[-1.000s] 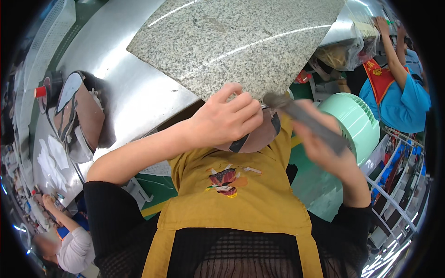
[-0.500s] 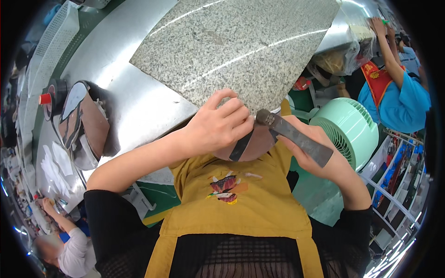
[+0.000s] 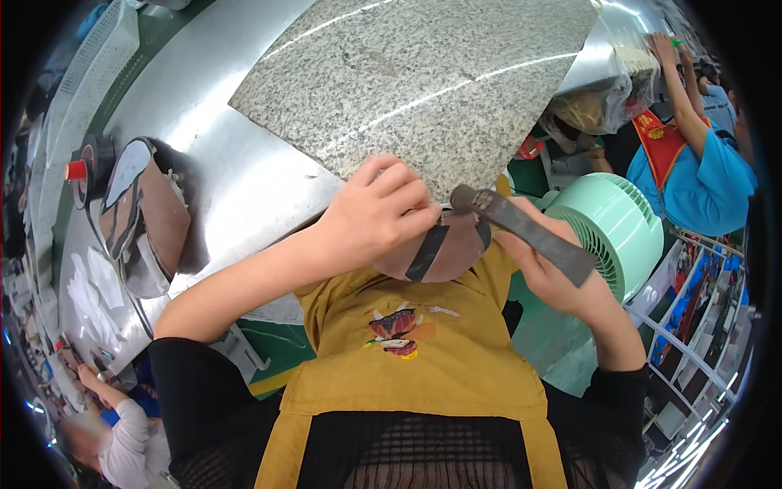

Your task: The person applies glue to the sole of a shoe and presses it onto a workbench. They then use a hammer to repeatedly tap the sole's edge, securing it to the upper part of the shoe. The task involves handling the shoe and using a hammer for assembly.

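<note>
Near the granite slab's front edge, my right hand point(image 3: 547, 265) is wrapped round a hammer point(image 3: 529, 231). Its dark metal head has a small round face at the left and a broad flat tail at the right; the handle is mostly hidden. Below the hammer, against my apron, lies a rounded brownish-pink leather piece point(image 3: 452, 253) with black stripes. My left hand point(image 3: 383, 204) is closed at its upper left edge, fingers curled and pinching there. The hammer's round face is just above the piece's upper edge; whether they touch I cannot tell.
The speckled granite slab point(image 3: 407, 90) rests on a shiny metal table point(image 3: 216, 171). At left stand a similar brown-and-black piece point(image 3: 155, 212), a dark reel with a red knob point(image 3: 81, 171) and white scraps point(image 3: 90, 293). A mint-green fan point(image 3: 615, 228) is at right. Other people work on both sides.
My left hand has shifted slightly left, showing more of the leather piece. My right hand and the hammer's tail have moved a little lower and to the right.
</note>
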